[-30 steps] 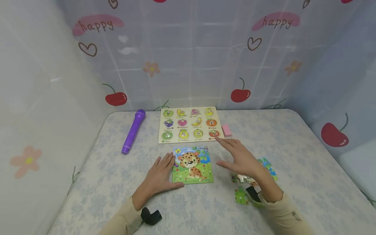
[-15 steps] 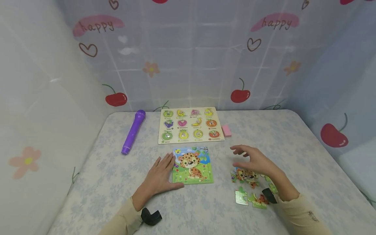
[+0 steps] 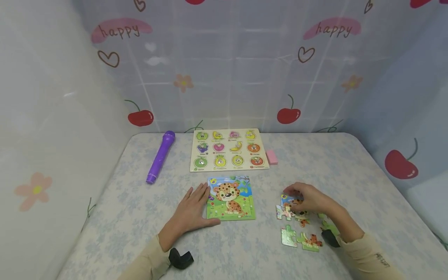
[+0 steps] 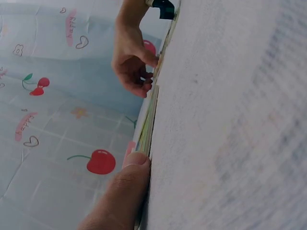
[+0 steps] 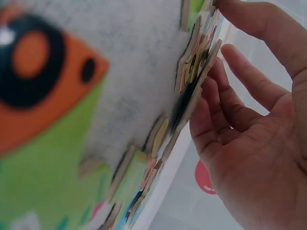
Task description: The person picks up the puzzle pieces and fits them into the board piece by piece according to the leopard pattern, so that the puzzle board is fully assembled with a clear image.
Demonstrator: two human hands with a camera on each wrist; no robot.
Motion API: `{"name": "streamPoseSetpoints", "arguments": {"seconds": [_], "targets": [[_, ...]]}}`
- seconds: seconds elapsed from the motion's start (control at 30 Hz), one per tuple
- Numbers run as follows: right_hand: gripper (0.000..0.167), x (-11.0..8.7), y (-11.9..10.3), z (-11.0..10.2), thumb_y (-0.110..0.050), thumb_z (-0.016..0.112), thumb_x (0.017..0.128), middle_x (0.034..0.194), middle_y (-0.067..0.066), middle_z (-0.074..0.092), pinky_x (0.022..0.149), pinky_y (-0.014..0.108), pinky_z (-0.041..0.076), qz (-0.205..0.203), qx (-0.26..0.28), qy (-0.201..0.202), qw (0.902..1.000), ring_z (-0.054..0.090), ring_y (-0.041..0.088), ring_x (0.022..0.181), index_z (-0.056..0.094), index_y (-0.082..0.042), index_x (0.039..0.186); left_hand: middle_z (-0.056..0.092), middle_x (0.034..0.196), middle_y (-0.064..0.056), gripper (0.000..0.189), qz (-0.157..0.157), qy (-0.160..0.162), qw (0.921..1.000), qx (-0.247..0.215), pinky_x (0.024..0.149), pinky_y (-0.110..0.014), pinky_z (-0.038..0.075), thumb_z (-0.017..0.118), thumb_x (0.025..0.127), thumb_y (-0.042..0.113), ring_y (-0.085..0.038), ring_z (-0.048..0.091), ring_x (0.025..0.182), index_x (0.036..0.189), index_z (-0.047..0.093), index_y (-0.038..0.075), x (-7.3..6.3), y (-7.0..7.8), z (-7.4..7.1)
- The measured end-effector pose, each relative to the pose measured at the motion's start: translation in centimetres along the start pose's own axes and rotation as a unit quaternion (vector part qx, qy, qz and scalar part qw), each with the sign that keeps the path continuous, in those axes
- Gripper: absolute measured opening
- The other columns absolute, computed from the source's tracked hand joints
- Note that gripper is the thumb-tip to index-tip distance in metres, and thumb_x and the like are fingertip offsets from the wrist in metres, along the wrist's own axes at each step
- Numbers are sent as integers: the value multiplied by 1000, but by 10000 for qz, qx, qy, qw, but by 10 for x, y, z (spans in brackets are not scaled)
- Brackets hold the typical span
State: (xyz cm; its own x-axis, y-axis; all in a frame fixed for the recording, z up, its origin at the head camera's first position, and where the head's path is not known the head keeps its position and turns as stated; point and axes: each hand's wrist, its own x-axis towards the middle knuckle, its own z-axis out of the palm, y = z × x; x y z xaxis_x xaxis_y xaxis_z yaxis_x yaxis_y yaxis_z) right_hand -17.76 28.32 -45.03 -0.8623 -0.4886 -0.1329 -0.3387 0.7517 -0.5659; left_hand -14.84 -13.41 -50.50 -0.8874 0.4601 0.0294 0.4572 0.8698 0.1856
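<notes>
A square leopard puzzle (image 3: 231, 198) lies on the table, its picture facing up. My left hand (image 3: 187, 212) rests flat at its left side, with the thumb along the near edge; in the left wrist view that thumb (image 4: 129, 179) touches the end of the thin puzzle. My right hand (image 3: 311, 198) is over a cluster of loose jigsaw pieces (image 3: 285, 213), its fingers bent loosely. From the right wrist view, the right thumb (image 5: 264, 21) and fingertips meet the pieces' edges, and no piece is seen pinched. The hand partly hides the cluster in the head view.
A wooden fruit board (image 3: 227, 149) lies behind the puzzle, with a pink block (image 3: 271, 157) at its right. A purple toy microphone (image 3: 161, 157) lies at the back left. More jigsaw pieces (image 3: 310, 242) lie near the right wrist.
My right hand has moved right and nearer, from beside the fruit board down to the loose pieces, bending its fingers. My left hand has stayed at the puzzle.
</notes>
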Motion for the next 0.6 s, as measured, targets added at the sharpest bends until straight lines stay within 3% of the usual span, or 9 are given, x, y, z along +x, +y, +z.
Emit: {"name": "streamPoseSetpoints", "arguments": {"seconds": [0.17, 0.43, 0.6], "targets": [[46, 1, 2, 1, -23, 79, 81, 115, 8, 64, 85, 36, 56, 54, -98, -71, 9999, 64, 26, 106, 62, -4, 120, 19, 163, -9, 116, -11, 6, 10000, -24, 123, -51, 15, 48, 75, 86, -24, 16, 152, 155, 21, 7, -1, 1, -1], [40, 5, 1, 0, -26, 82, 78, 105, 4, 67, 80, 35, 55, 284, -203, -163, 9993, 65, 19, 96, 67, -7, 109, 18, 164, -9, 116, 7, -13, 10000, -10, 123, -51, 15, 48, 75, 86, -24, 16, 152, 156, 20, 6, 0, 0, 0], [34, 7, -4, -1, -22, 80, 77, 100, 3, 68, 77, 33, 56, 222, -328, -163, 9991, 65, 16, 91, 68, -6, 106, 18, 163, -10, 116, 12, -21, 10000, -17, 122, -51, 16, 49, 75, 85, -25, 17, 152, 155, 20, 6, 1, -1, 0]]}}
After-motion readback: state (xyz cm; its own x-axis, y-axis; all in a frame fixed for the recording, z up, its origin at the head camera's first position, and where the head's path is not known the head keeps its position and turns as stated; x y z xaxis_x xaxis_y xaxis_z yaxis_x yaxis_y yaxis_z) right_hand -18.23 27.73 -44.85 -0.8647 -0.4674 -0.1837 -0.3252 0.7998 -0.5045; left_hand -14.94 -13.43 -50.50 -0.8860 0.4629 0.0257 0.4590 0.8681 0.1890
